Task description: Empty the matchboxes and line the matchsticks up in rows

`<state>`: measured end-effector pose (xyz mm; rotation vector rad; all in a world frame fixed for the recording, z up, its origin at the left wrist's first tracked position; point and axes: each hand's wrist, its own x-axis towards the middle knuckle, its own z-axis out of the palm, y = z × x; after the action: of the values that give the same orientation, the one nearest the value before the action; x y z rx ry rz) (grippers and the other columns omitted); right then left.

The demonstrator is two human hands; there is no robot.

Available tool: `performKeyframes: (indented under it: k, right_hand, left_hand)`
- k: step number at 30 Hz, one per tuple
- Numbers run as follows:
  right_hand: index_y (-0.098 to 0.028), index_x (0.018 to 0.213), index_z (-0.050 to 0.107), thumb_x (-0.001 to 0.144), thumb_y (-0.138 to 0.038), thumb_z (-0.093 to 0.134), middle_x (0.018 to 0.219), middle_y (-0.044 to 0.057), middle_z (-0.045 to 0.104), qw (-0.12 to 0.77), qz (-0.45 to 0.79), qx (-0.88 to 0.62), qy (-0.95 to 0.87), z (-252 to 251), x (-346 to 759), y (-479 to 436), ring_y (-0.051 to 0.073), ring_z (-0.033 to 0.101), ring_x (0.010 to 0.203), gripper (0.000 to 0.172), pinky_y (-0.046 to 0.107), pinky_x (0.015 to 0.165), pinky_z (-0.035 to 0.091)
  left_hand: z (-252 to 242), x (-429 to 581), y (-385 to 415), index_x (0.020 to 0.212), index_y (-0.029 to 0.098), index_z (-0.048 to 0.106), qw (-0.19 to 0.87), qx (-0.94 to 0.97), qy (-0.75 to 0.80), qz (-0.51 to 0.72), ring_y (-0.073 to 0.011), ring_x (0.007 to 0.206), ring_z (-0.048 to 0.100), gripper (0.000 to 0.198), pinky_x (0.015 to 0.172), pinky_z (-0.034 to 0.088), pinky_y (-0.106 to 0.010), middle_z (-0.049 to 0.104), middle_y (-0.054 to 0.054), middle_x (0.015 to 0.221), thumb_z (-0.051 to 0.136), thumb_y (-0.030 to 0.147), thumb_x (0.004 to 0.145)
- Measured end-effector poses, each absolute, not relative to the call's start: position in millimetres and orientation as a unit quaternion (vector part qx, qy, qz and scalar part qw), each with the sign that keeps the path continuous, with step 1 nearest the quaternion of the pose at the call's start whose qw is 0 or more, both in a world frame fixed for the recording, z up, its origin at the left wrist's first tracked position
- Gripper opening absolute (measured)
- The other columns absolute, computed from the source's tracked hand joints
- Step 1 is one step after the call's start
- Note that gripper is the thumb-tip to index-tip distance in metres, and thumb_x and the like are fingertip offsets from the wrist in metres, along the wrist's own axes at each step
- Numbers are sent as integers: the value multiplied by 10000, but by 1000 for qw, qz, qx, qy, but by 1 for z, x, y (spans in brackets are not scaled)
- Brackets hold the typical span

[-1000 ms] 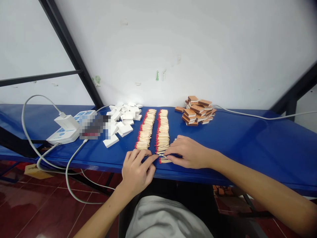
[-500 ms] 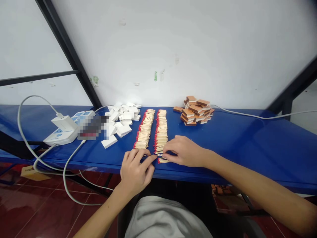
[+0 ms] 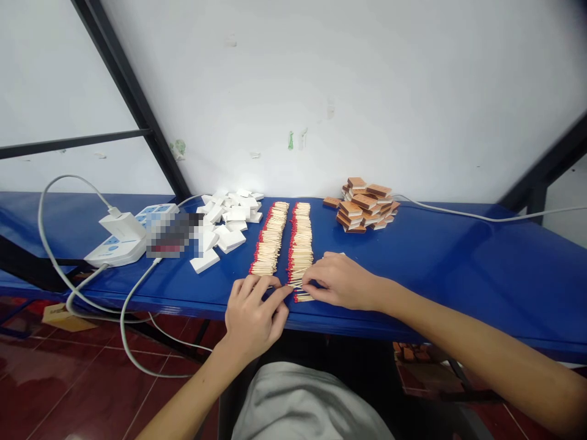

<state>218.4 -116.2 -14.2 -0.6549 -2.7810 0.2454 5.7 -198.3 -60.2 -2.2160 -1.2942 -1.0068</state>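
Two long rows of wooden matches with red heads lie side by side, the left row [image 3: 269,238] and the right row [image 3: 301,235]. My left hand [image 3: 254,308] rests at the near end of the left row, fingers bent and apart, covering part of it. Its index fingertip touches the red heads near the front of the right row. At the stick ends of that row, my right hand [image 3: 342,281] pinches matches [image 3: 297,284] between thumb and index finger. How many it holds is hidden. A small pale edge shows behind its knuckles.
White matchbox trays [image 3: 230,240] are heaped left of the rows. Brown matchbox sleeves [image 3: 364,205] pile up at the back right. A power strip [image 3: 121,244] with a charger and white cables [image 3: 126,324] occupies the left, beside a blurred object. The blue table's edge [image 3: 367,330] is close to me.
The whole view has shifted slightly, so everything appears a little further right. Both hands keep nearly the same pose at the matches; a pale edge now shows behind my right knuckles.
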Motion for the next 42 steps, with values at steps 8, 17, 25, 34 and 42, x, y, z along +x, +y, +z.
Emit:
performKeyframes:
  k: [8,17,25,34,42]
  right_hand:
    - [-197,925,682,984,-266,510,781,10,710,145,75,-222,-961,-15,224,-116,141,579,686,195,307,753,316]
    - [-184,875,681,994,-259,481,777,16,705,135,64,-204,-967,-15,224,-116,137,581,702,244,303,738,300]
    - [-189,830,674,950,-216,524,735,5,692,137,70,-197,-968,-14,223,-116,129,509,633,194,297,722,292]
    - [-184,755,626,901,-174,549,641,-29,612,123,98,-217,-963,-9,220,-118,109,447,576,166,288,713,294]
    - [-189,779,613,909,-193,536,663,-24,616,137,88,-220,-962,-8,224,-120,116,455,587,151,292,730,295]
  left_hand:
    - [-60,6,-199,977,235,759,194,-786,-462,-362,-218,837,547,262,705,352,-368,712,-44,931,562,117,852]
    - [-61,7,-198,962,238,751,178,-788,-452,-378,-216,891,591,255,745,382,-378,748,-21,984,563,100,858]
    - [-62,6,-199,957,248,756,182,-786,-453,-378,-224,913,600,253,753,400,-384,756,-18,1030,572,109,851]
    - [-61,9,-198,1017,222,730,197,-771,-459,-396,-231,911,596,263,774,419,-381,751,-32,1019,595,97,829]
    - [-60,10,-199,884,208,690,182,-760,-477,-402,-253,941,581,101,800,424,-401,734,-55,1009,614,170,830]
